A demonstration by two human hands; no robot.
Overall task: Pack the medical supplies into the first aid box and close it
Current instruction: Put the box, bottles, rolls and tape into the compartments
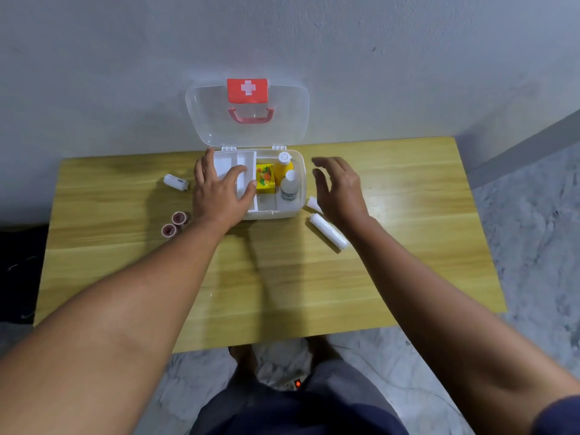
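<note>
On the table (pixel 282 277) we see a long white bandage roll (pixel 329 231) lying just below and inside our right hand (pixel 340 189), whose grip is spread and empty, hovering right of the box (pixel 293 211). Our left hand (pixel 219 193) rests with its grip spread flat on the white tray (pixel 230 161) in the box's left half, beside a yellow carton (pixel 265 178) and two bottles (pixel 289 185). Two tape rolls (pixel 175 223) and a small white roll (pixel 175 182) lie left of that hand, and the clear lid (pixel 282 120) stands open against the wall.

Bare forearms; dark navy shorts (pixel 314 412) and a navy sleeve (pixel 558 416).
</note>
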